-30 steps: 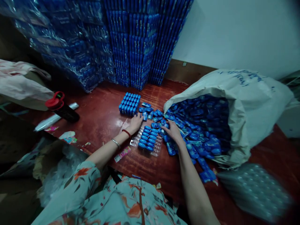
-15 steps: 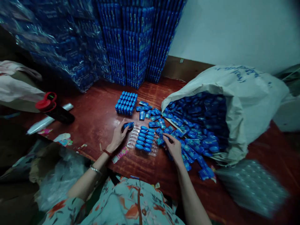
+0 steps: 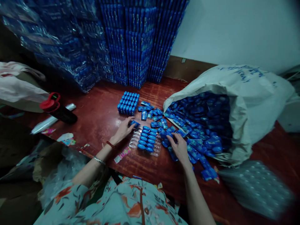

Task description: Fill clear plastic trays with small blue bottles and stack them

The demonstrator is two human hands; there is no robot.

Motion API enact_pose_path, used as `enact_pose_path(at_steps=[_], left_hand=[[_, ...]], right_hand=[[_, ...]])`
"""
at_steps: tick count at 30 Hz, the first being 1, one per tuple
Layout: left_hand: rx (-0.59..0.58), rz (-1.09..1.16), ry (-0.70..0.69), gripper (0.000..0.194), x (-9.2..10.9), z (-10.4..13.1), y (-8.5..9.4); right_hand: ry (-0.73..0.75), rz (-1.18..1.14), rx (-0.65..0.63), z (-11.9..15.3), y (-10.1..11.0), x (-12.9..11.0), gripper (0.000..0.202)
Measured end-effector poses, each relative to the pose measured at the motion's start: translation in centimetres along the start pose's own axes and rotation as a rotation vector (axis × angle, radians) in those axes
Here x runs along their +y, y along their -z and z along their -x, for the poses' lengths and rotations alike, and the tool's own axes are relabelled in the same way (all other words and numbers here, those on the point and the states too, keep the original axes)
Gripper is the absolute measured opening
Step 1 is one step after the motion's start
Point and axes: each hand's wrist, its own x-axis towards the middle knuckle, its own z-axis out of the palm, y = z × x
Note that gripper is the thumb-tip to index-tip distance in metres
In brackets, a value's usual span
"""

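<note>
Since the earliest frame, the left hand (image 3: 122,129) has drawn back from the loose packets, and it now pinches a small blue, rounded, glossy packet (image 3: 135,124) between thumb and fingers, nearly closed. Taking the clear, dimpled plastic tray (image 3: 134,139) as the dial's centre, that packet sits just beyond the rim at eleven o'clock. The right hand (image 3: 180,146), at three o'clock, has its thumb and fingers part-curled over the heap of glossy blue packets (image 3: 195,147); I cannot tell whether it grips one.

To handle this well, I would pinch each packet lightly by its sides and keep the wrists clear of the two columns of smooth blue capsule-shaped pieces (image 3: 142,142) on the tray, since a brush could probably roll them.
</note>
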Motion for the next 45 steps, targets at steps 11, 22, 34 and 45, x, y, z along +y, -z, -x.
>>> enact_pose_path(at_steps=[11, 22, 34, 45], left_hand=[[-0.103, -0.086, -0.145, 0.03, -0.9, 2.8, 0.5], [-0.279, -0.499, -0.231, 0.015, 1.7, 0.9, 0.0], [-0.476, -0.651, -0.15, 0.024, 4.3, -1.4, -1.4], [-0.518, -0.395, -0.268, 0.048, 1.9, -3.0, 2.1]], right_hand=[[0.301, 0.095, -0.177, -1.0, -1.4, 0.0, 0.033], [0.31, 0.368, -0.343, -2.0, -0.8, -1.5, 0.031], [0.405, 0.649, -0.618, -3.3, -0.9, -4.8, 0.029], [0.29, 0.118, -0.407, -4.8, -0.5, -1.4, 0.035]])
